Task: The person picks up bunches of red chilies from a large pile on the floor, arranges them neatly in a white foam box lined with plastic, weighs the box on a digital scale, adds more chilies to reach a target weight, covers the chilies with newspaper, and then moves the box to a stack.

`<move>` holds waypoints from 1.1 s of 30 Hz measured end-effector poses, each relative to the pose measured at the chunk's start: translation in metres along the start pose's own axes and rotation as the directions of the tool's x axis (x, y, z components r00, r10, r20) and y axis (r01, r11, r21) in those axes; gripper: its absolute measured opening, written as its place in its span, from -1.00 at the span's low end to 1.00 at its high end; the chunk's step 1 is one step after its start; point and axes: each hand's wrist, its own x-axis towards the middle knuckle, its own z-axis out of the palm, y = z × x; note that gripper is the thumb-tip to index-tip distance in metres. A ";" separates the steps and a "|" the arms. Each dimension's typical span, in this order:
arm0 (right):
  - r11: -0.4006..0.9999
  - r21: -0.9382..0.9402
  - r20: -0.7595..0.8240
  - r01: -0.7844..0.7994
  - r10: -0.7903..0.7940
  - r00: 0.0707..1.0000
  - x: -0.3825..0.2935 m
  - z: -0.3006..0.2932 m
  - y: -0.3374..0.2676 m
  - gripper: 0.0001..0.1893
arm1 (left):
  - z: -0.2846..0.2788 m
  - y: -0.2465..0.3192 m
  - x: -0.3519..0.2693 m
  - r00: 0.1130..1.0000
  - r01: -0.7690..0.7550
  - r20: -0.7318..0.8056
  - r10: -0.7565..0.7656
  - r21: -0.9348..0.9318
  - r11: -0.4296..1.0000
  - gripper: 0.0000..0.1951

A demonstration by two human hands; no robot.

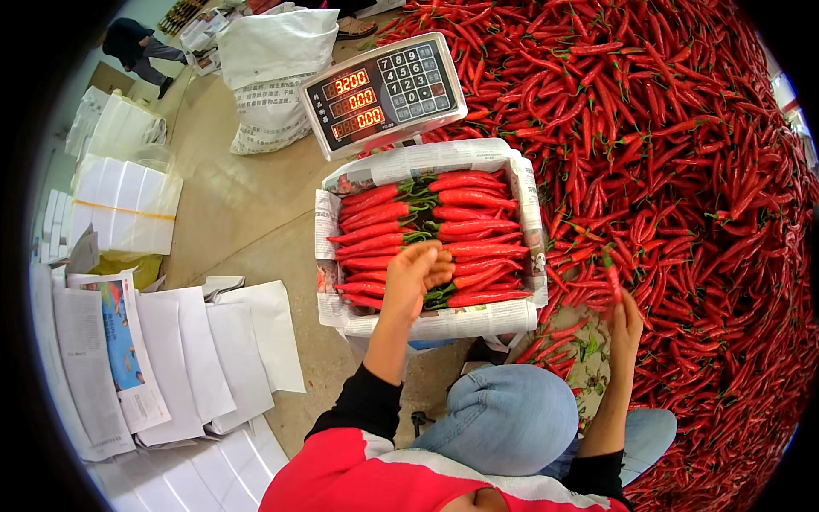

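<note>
Over the middle of a newspaper-lined box [441, 325], my left hand [419, 272] has its fingers curled. Its palm side is hidden, so whether it grips a pepper is unclear. Red chilli peppers [477, 229] lie in two columns in the box, green stems meeting at the centre. My right hand [626, 320] is to the right of the box, pinching one red chilli pepper [613, 279] by its lower end, green stem upward. Below and around that hand spreads a large pile of loose red chilli peppers [640, 160].
A digital scale display [387, 93] with lit red digits stands behind the box. A white woven sack [275, 57] is beyond it. Stacked white boxes [121, 198] and paper-lined boxes [185, 358] line the left. A person [137, 48] is at the far left. My knee [512, 416] is near the box.
</note>
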 end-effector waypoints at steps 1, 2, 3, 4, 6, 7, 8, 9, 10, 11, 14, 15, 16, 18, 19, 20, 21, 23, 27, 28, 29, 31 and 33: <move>0.996 -0.089 -0.002 0.003 -0.003 1.000 -0.008 -0.011 0.005 -0.70 | 0.003 -0.006 -0.013 1.000 0.022 -0.008 -0.022 0.042 0.999 -0.79; 0.997 -0.065 -0.009 0.045 -0.046 0.999 -0.014 -0.015 0.012 -0.71 | 0.007 -0.013 -0.025 0.999 0.045 -0.014 -0.044 0.084 0.995 -0.79; 0.983 -0.138 -0.008 0.120 -0.122 0.993 -0.014 -0.020 0.024 -0.70 | 0.006 -0.019 -0.036 0.999 0.053 -0.003 -0.053 0.092 0.994 -0.79; 0.990 -0.138 0.015 0.029 -0.027 1.000 -0.018 -0.009 0.009 -0.71 | -0.009 -0.020 -0.049 0.998 0.060 -0.014 -0.059 0.107 0.992 -0.80; 0.991 -0.136 0.067 0.008 0.001 0.998 -0.017 0.015 -0.014 -0.73 | -0.019 -0.025 -0.066 0.998 0.062 -0.008 -0.061 0.135 0.989 -0.81; 0.987 -0.151 0.037 0.054 -0.049 0.998 -0.018 0.015 -0.013 -0.75 | -0.022 -0.026 -0.071 0.998 0.060 -0.001 -0.061 0.150 0.987 -0.81; 0.980 -0.168 0.018 0.103 -0.101 0.995 -0.023 0.012 -0.007 -0.77 | -0.027 -0.026 -0.078 0.998 0.057 -0.004 -0.057 0.161 0.985 -0.82; 0.975 -0.154 0.018 0.162 -0.161 0.987 -0.024 0.013 0.000 -0.78 | -0.021 -0.021 -0.084 0.999 0.034 -0.021 -0.030 0.205 0.978 -0.83; 0.957 -0.240 0.027 0.162 -0.160 0.987 -0.028 -0.001 0.011 -0.79 | -0.014 -0.020 -0.087 1.000 0.018 -0.002 -0.018 0.222 0.975 -0.83; 0.928 -0.331 0.022 0.169 -0.172 0.985 -0.033 -0.020 0.025 -0.80 | -0.004 -0.022 -0.080 1.000 -0.003 0.030 -0.004 0.233 0.972 -0.83; 0.757 -0.605 0.074 0.247 -0.255 0.964 -0.056 -0.036 0.064 -0.80 | 0.003 -0.018 -0.046 0.908 -0.410 0.156 0.389 0.515 0.752 -0.86; 0.690 -0.679 0.125 0.252 -0.229 0.965 -0.062 -0.038 0.073 -0.80 | 0.020 0.004 -0.036 0.836 -0.503 0.184 0.517 0.633 0.588 -0.87; 0.734 -0.646 0.162 0.209 -0.135 0.977 -0.072 -0.023 0.067 -0.82 | 0.020 0.019 -0.017 0.698 -0.649 0.296 0.653 0.648 0.400 -0.84; 0.804 -0.589 0.192 0.085 0.037 0.981 -0.082 -0.005 0.063 -0.81 | 0.031 0.040 0.030 0.511 -0.714 0.490 0.706 0.699 0.032 -0.77; 0.824 -0.556 0.205 0.107 0.011 0.979 -0.086 0.001 0.067 -0.81 | 0.033 0.039 0.056 0.491 -0.724 0.570 0.659 0.688 -0.056 -0.74; 0.841 -0.527 0.207 0.122 -0.012 0.978 -0.089 0.005 0.071 -0.80 | 0.035 0.027 0.082 0.517 -0.635 0.604 0.606 0.746 -0.202 -0.76; 0.859 -0.494 0.210 0.131 -0.028 0.977 -0.090 0.012 0.074 -0.80 | 0.027 0.012 0.103 0.533 -0.552 0.645 0.548 0.755 -0.353 -0.80; 0.840 -0.518 0.207 0.161 -0.060 0.977 -0.087 0.004 0.070 -0.80 | 0.029 0.004 0.119 0.716 -0.442 0.620 0.321 0.759 -0.479 -0.87; 0.837 -0.545 0.134 0.058 0.019 0.991 -0.089 -0.007 0.054 -0.81 | 0.021 -0.003 0.129 0.674 -0.457 0.642 0.365 0.751 -0.477 -0.91; 0.830 -0.556 0.139 0.037 0.050 0.989 -0.089 -0.011 0.062 -0.81 | 0.021 -0.001 0.129 0.666 -0.463 0.642 0.380 0.755 -0.464 -0.91; 0.824 -0.567 0.146 0.016 0.082 0.986 -0.086 -0.015 0.076 -0.80 | 0.021 -0.001 0.128 0.659 -0.467 0.640 0.395 0.760 -0.452 -0.90; 0.855 -0.518 0.139 -0.030 0.119 0.983 -0.083 -0.021 0.100 -0.79 | 0.023 -0.003 0.129 0.669 -0.472 0.613 0.420 0.787 -0.398 -0.92; 0.889 -0.453 0.128 -0.060 0.132 0.983 -0.083 -0.023 0.113 -0.78 | 0.026 -0.006 0.131 0.704 -0.457 0.570 0.423 0.820 -0.345 -0.92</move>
